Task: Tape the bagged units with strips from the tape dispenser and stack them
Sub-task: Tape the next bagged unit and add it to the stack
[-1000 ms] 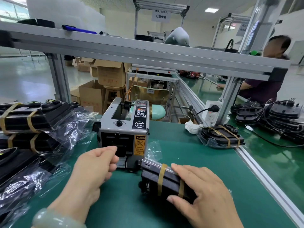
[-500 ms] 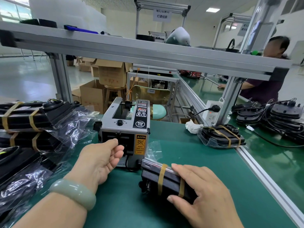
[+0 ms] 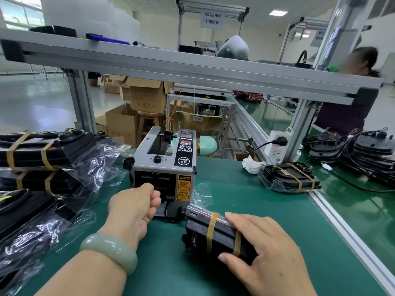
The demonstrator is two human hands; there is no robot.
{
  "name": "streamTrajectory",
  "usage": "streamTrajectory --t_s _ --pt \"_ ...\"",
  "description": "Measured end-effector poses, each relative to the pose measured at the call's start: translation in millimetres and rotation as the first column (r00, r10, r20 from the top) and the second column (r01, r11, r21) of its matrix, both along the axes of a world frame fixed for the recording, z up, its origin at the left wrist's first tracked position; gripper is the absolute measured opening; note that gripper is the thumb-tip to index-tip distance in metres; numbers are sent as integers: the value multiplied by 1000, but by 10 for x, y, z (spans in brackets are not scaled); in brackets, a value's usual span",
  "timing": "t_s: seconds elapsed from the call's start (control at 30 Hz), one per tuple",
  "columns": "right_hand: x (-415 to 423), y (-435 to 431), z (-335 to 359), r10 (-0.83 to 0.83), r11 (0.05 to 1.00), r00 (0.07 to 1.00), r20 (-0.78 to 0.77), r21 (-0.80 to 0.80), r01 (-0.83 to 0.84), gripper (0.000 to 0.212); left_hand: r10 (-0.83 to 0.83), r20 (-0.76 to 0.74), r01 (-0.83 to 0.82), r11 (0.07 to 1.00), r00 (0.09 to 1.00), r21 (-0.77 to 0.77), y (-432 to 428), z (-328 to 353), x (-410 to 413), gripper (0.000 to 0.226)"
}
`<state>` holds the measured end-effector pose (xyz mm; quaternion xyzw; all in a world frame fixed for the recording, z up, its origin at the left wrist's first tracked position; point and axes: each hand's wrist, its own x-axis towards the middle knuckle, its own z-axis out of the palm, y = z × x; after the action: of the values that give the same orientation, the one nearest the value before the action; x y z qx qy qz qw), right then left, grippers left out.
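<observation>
Left hand [image 3: 134, 207] curled at tape dispenser [image 3: 164, 167], 12 o'clock, no strip seen | right hand [image 3: 264, 249] holds bagged unit [image 3: 222, 235] | I'd pull straight.

A green table [image 3: 267, 210] with an aluminium edge runs under a grey metal shelf [image 3: 192, 71] set on slotted posts. On the shelf lie a blue object [image 3: 106, 38] and a rounded grey-white shape [image 3: 234, 48]. Against the right post stands a white power strip [image 3: 275, 150] with a black plug [image 3: 281, 141] in it, and a crumpled white wad [image 3: 251, 165] lies just beside its foot. Beyond the table are open cardboard boxes [image 3: 147, 97], one resting on a wooden stool [image 3: 149, 122], and a mint-green seat [image 3: 206, 145]. A printed sign [image 3: 212, 19] hangs from a far frame near a ceiling light [image 3: 277, 12]. A person in a dark purple top [image 3: 344, 118] sits at the right.
</observation>
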<state>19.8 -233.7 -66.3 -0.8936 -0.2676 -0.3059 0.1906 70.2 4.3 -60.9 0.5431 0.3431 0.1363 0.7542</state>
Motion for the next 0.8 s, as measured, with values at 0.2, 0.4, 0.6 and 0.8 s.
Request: streamTrajectory --t_s 0.2,0.4,0.6,0.8 --pt "1 8 -6 -9 1000 1000 8 1 9 65 -96 26 99 989 995 -110 14 50 -58 12" --pt "-5 14 -8 -12 1000 1000 1 -1 12 65 -42 34 46 990 999 -137 -24 114 4 13" --pt "-10 15 -19 -14 1000 1000 -3 -7 14 66 4 7 -3 990 1000 -144 -32 103 40 8" --pt "-16 16 -14 -19 1000 1000 -17 -5 19 66 47 -19 -49 994 999 -102 -51 48 75 19"
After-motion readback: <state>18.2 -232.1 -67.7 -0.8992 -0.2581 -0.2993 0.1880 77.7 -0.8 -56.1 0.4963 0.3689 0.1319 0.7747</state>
